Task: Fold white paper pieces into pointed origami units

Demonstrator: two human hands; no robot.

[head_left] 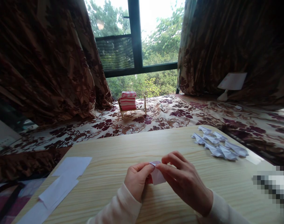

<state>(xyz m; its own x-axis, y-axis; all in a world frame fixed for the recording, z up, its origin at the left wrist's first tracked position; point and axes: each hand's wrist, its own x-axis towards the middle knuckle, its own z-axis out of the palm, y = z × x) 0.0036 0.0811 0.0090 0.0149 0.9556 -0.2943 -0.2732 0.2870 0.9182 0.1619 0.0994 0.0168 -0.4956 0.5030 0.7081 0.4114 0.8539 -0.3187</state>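
The person I'm watching wears a long-sleeved top in a plain off-white, close to cream. The left sleeve [117, 207] is smooth and soft-looking, with a few shallow creases and a simple straight edge at the wrist. The right sleeve [223, 210] matches it in colour and cloth, its cuff a little loose and shaded grey underneath. Both the left hand [137, 179] and the right hand [188, 179] are bare, with slim fingers. Finer detail, such as the nails, is too blurred for me to tell.
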